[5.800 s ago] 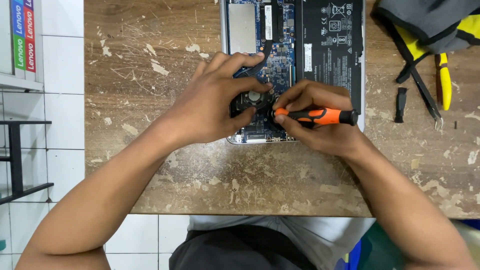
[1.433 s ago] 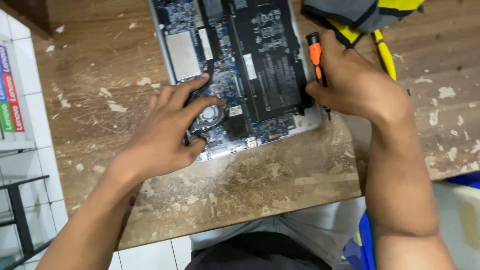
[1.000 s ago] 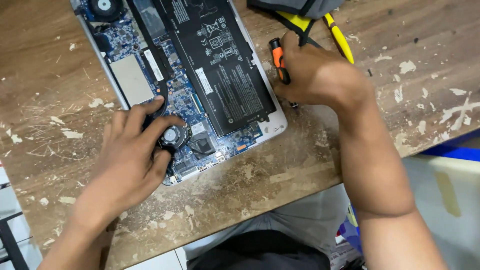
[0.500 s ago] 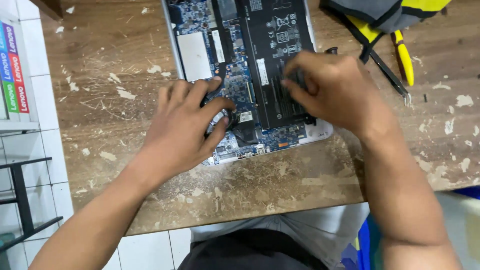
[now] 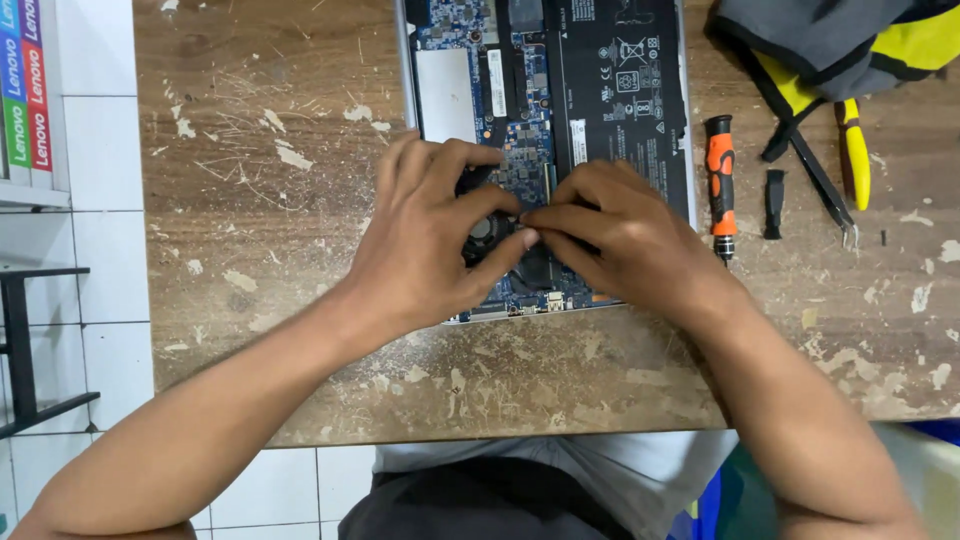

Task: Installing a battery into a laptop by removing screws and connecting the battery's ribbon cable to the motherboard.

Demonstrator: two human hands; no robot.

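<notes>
— Your orange screwdriver [image 5: 721, 185] now lies on the table [image 5: 250, 250], out of your right hand [image 5: 625, 240].
— And your hands?
— Both curl over the fan [image 5: 487, 232] in the opened laptop [image 5: 600, 110]; left hand [image 5: 430, 245] rests there, fingertips pinched together.

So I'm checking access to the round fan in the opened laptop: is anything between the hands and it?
Nothing visible is. The left hand and right hand already rest on the fan, fingertips meeting over it. The orange screwdriver lies apart on the table, right of the laptop.
</notes>
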